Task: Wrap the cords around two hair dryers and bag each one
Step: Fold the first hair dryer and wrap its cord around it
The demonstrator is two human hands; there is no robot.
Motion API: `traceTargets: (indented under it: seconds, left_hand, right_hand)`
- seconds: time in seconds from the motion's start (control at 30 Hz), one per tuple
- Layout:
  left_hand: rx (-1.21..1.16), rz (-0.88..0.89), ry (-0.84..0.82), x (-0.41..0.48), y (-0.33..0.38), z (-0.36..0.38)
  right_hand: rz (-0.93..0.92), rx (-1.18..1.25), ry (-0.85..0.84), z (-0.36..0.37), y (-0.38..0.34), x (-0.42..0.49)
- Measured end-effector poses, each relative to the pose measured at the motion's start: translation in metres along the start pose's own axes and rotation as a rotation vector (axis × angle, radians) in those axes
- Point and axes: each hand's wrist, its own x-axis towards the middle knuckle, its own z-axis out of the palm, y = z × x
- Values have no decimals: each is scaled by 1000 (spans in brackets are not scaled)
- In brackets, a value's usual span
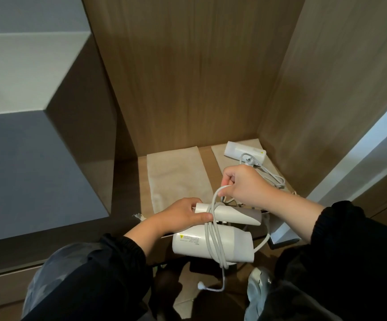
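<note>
Left hand [181,214] clamped on folded handle of near hair dryer [187,247], right hand [245,185] pinching cord [212,239] loop above barrel, plug [201,285] dangling below, second hair dryer [241,150] lying on far bag [221,163], flat bag [178,179] alongside.

Two bags lie flat, side by side, on the shelf [208,163]: the left bag [178,177] mid-shelf, the right bag [220,158] at the back right; the far dryer [244,152] lies on the right bag, the far cord [271,176] trailing forward beside the right wall; the near dryer [192,245] sits before the shelf edge, the left hand [183,214] gripping its left end, the right hand [243,184] above and behind; the near cord [213,237] loops round it and up into the right hand; the plug [201,285] hangs below.
</note>
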Motion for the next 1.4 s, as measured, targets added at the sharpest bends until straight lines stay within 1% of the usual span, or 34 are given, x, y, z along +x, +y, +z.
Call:
traceTargets:
  seconds: [0.27, 0.47, 0.57, 0.77, 0.83, 0.93, 1.0, 1.17, 1.3, 1.4]
  left_hand:
    - [11, 19, -15, 4, 1, 8]
    - [-5, 3, -13, 4, -1, 7]
    - [-5, 10, -8, 4, -2, 8]
    - [-27, 2, -16, 1, 1, 9]
    - [-33, 5, -6, 0, 1, 8]
    - [-77, -5, 28, 1, 0, 6]
    - [-86, -10, 28, 2, 2, 5]
    - [-75, -1, 21, 2, 8, 6]
    - [-66, 3, 25, 0, 6, 2]
    - [-50, -1, 27, -1, 5, 0]
  right_hand:
    - [-76, -117, -42, 2, -4, 5]
    - [-53, -133, -56, 1, 7, 3]
    - [10, -52, -104, -2, 10, 4]
    - [99, 107, -318, -16, 22, 6]
    - [112, 147, -360, -18, 29, 6]
    - [150, 250, -331, -17, 39, 5]
    - [163, 263, -290, -12, 42, 5]
    - [107, 104, -326, -4, 43, 8]
    - [73, -122, -392, -1, 44, 8]
    - [88, -217, -463, 1, 41, 5]
